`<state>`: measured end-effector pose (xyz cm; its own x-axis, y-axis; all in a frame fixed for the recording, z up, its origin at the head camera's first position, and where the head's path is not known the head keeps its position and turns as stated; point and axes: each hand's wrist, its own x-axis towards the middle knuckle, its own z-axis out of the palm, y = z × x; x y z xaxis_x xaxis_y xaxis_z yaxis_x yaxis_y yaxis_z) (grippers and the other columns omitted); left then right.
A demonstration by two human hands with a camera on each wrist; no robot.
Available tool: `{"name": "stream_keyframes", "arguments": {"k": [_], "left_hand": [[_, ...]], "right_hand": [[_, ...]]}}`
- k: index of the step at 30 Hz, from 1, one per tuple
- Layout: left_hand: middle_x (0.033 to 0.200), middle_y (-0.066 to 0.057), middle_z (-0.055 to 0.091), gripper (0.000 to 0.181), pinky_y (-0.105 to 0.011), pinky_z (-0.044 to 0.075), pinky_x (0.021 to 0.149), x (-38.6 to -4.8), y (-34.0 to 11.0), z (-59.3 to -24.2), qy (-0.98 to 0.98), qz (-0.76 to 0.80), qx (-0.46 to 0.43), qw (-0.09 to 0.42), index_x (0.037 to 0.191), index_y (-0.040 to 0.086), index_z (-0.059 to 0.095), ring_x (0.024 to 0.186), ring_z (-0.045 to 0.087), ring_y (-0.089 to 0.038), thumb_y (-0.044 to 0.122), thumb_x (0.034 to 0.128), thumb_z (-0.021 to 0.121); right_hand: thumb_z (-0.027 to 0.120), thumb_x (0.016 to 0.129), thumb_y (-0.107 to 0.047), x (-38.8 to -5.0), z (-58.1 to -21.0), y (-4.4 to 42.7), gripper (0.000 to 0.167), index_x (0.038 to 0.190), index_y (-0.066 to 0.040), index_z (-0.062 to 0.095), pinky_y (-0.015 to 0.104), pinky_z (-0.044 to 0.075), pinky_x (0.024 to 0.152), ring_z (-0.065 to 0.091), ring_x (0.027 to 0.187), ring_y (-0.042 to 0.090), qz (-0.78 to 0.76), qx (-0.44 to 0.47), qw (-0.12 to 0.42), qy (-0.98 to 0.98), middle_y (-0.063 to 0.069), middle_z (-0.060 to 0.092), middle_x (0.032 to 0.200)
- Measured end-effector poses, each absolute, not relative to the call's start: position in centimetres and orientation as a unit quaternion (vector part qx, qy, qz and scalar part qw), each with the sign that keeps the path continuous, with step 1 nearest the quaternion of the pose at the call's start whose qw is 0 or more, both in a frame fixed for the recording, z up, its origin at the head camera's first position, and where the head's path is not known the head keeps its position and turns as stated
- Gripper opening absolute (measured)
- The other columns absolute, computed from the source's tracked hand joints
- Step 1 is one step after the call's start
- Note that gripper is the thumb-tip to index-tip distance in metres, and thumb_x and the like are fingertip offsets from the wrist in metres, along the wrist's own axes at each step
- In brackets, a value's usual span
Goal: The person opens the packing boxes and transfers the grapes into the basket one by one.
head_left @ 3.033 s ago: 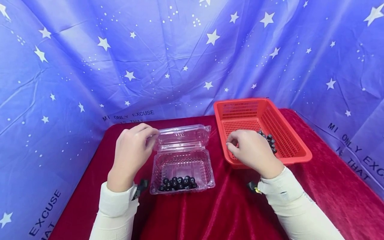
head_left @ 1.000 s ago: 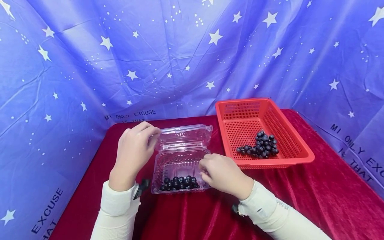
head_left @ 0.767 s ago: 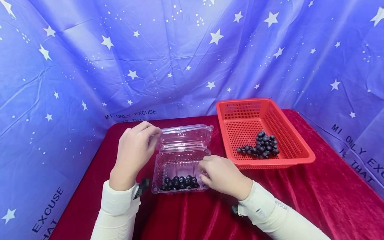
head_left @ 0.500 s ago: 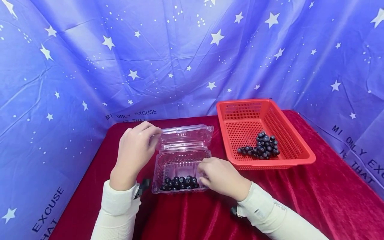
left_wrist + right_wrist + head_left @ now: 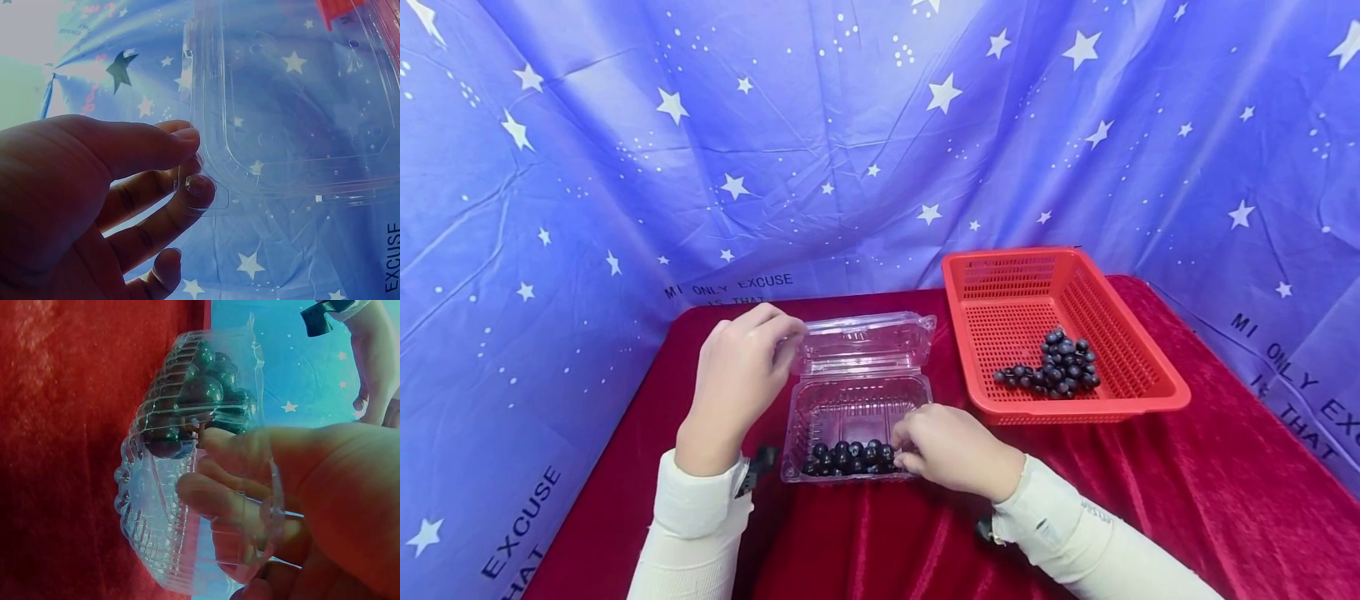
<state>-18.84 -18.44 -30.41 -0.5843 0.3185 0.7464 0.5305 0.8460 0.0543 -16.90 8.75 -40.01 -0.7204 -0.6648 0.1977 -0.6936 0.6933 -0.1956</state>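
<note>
My left hand pinches the near-left corner of the raised lid of a clear plastic clamshell box. In the left wrist view, the thumb and fingers meet at the lid's corner tab. Several dark grapes lie in rows along the box's near side. My right hand reaches over the box's right wall, its fingertips at the right end of those grapes. In the right wrist view, the thumb lies close by the grapes and the fingers are spread behind the clear wall, with nothing seen between them.
A red plastic basket stands to the right of the box, with a bunch of dark grapes in its near part. Dark red velvet covers the table. A blue star-printed curtain hangs behind and at both sides.
My right hand has moved from over the red basket to the clamshell box, then slid slightly towards me along its right side. My left hand has stayed at the lid.
</note>
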Motion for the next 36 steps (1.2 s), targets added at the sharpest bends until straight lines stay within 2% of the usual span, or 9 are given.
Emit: {"name": "stream_keyframes", "arguments": {"k": [8, 13, 21, 28, 36], "left_hand": [[0.088, 0.001, 0.074, 0.019, -0.036, 0.046, 0.060, -18.8, -18.5, -30.5, -0.879, -0.137, -0.242, 0.388, 0.093, 0.015, 0.081, 0.066, 0.061, -0.023, 0.002, 0.0889, 0.068], [0.088, 0.001, 0.074, 0.017, -0.037, 0.047, 0.060, -18.8, -18.4, -30.5, -0.878, -0.140, -0.244, 0.387, 0.093, 0.015, 0.081, 0.067, 0.062, -0.023, 0.003, 0.0893, 0.070], [0.086, 0.001, 0.074, 0.015, -0.038, 0.047, 0.060, -18.8, -18.3, -30.4, -0.873, -0.146, -0.249, 0.394, 0.092, 0.015, 0.080, 0.067, 0.063, -0.022, 0.003, 0.0888, 0.072], [0.087, 0.000, 0.074, 0.014, -0.039, 0.047, 0.061, -18.8, -18.2, -30.3, -0.875, -0.145, -0.246, 0.390, 0.093, 0.015, 0.081, 0.069, 0.064, -0.022, 0.004, 0.0878, 0.074], [0.088, 0.001, 0.074, 0.016, -0.038, 0.046, 0.060, -18.8, -18.2, -30.4, -0.877, -0.141, -0.245, 0.389, 0.093, 0.016, 0.081, 0.068, 0.063, -0.021, 0.004, 0.0878, 0.072]], "right_hand": [[0.083, 0.086, -0.031, -16.9, -40.1, 8.6, 0.004, 0.088, -0.028, 0.079, 0.030, 0.053, 0.070, 0.060, 0.073, 0.001, 0.150, 0.355, 0.017, -0.923, -0.022, 0.069, 0.079], [0.085, 0.083, -0.038, -16.9, -40.4, 8.5, 0.013, 0.090, -0.028, 0.081, 0.030, 0.055, 0.070, 0.062, 0.075, 0.001, 0.164, 0.338, 0.010, -0.927, -0.021, 0.071, 0.079], [0.088, 0.079, -0.040, -17.0, -40.9, 8.2, 0.024, 0.096, -0.026, 0.081, 0.030, 0.053, 0.068, 0.060, 0.073, 0.001, 0.166, 0.324, 0.005, -0.931, -0.022, 0.067, 0.074], [0.089, 0.078, -0.038, -17.1, -40.9, 8.0, 0.022, 0.094, -0.025, 0.082, 0.030, 0.052, 0.065, 0.060, 0.071, 0.002, 0.164, 0.326, 0.014, -0.931, -0.022, 0.067, 0.072], [0.084, 0.080, -0.030, -17.2, -41.2, 8.0, 0.008, 0.087, -0.030, 0.080, 0.030, 0.052, 0.064, 0.060, 0.069, 0.001, 0.162, 0.327, 0.021, -0.931, -0.022, 0.069, 0.075]]}}
